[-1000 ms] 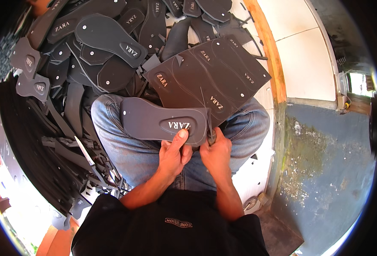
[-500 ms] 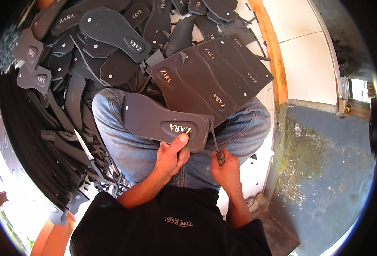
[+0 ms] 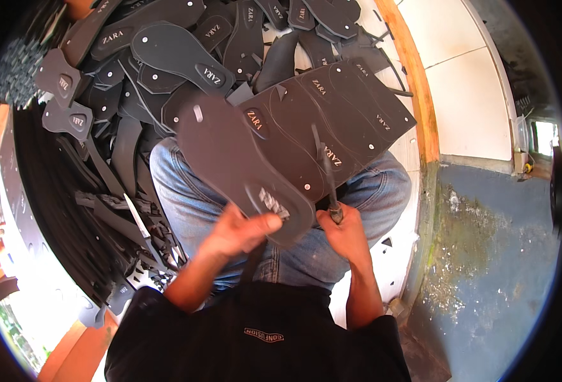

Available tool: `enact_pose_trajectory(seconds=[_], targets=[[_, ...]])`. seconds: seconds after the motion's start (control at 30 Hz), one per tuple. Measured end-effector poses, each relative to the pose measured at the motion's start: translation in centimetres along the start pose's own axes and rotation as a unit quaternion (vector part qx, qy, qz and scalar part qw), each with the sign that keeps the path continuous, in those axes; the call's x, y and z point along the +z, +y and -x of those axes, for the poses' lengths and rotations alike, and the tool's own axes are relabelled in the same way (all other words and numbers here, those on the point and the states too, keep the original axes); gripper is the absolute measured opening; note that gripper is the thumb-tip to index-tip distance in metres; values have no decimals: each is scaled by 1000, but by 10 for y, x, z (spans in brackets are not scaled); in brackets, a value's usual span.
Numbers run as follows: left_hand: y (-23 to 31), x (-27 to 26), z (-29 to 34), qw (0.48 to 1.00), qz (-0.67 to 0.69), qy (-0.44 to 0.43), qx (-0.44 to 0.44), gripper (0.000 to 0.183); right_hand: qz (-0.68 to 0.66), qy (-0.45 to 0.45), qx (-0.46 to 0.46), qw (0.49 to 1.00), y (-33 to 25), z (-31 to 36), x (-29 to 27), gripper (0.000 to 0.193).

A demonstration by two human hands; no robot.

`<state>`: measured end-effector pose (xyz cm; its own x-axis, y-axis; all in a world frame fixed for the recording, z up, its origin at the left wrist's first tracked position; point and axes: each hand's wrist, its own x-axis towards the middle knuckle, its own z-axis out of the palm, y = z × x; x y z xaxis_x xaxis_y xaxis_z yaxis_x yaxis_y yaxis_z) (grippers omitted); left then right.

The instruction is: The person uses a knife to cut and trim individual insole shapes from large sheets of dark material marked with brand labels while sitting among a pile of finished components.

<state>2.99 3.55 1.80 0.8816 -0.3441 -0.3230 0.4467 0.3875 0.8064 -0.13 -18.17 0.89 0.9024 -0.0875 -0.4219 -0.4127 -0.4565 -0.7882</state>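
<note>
My left hand (image 3: 235, 233) is closed on the heel end of a dark insole (image 3: 227, 153), thumb on top beside the silvery lettering. The insole slants up and left over my lap, blurred by motion. In my right hand (image 3: 346, 237) is a knife (image 3: 328, 175), gripped by its short handle, its narrow dark blade pointing up and away from me. The blade stands apart from the insole, in front of a dark sheet (image 3: 351, 95) with several insole outlines and printed marks. That sheet lies beyond my hands, partly over my right knee.
A heap of cut insoles (image 3: 172, 54) and scraps spreads beyond my knees. Dark strips (image 3: 58, 197) are piled at the left, near a pale pointed blade (image 3: 136, 216) lying on offcuts. A wooden edge (image 3: 421, 95) borders the white floor at the right, with a stained grey-blue surface (image 3: 491, 254) past it.
The insole has swung from nearly level to a steeper slant, its heel end lower. The knife, earlier touching the insole's heel edge, has lifted away and points up. The view has shifted slightly.
</note>
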Motion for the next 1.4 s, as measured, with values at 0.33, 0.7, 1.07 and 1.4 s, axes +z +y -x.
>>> enact_pose_trajectory(seconds=[0.33,0.7,1.07,1.4], targets=[[11,-67,-60,961,46,223,157,30,-153,120,51,980,33,27,-2,27],[-71,35,-36,952,160,231,-124,28,-84,-6,98,992,36,73,-10,15],[-30,24,31,924,186,282,-177,27,-13,-80,89,993,37,97,16,15],[-32,18,35,925,198,271,-177,30,38,-43,107,993,38,92,32,11]])
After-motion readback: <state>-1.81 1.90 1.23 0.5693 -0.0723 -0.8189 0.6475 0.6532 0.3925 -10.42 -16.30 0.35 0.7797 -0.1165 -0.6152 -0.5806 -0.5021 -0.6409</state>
